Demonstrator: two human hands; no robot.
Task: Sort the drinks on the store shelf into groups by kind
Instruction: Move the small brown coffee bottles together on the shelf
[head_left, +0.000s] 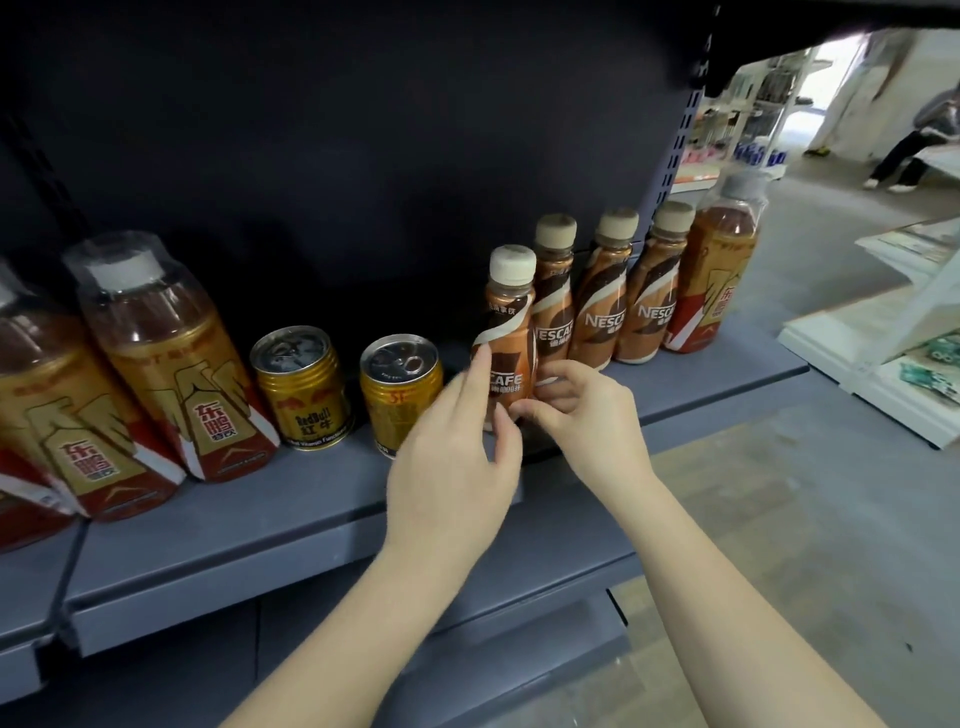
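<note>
A: Where's the coffee bottle (506, 338) she's working on?

B: Between both hands, upright on the shelf (311, 499). The left hand (452, 457) lies against its left side, forefinger straight up along the label, thumb near the base. The right hand (582, 410) comes in from the right, fingers curled and pinching it low down.

A: Lifted or standing?

B: I can't tell; the hands hide its foot. It sits a little forward of the others.

A: What others?

B: Three coffee bottles (605, 296) in a row just right of the right hand, shoulder to shoulder. So this one looks like the last of its kind to be closed up to them.

A: Then coffee is nearly done. The rest?

B: Left of the left hand, two gold cans (400, 400), near each other; one faces out, the other is turned with its label off to the side. Further left, two big tea bottles (171, 358) side by side, and a third cut off at the picture's edge.

A: So three groups.

B: Not quite. One more big tea bottle (719, 270) stands past the coffee row, at the far right end, well apart from its fellows. I'd judge that the main thing left: carry it across to the left group, and perhaps square up the cans.
</note>
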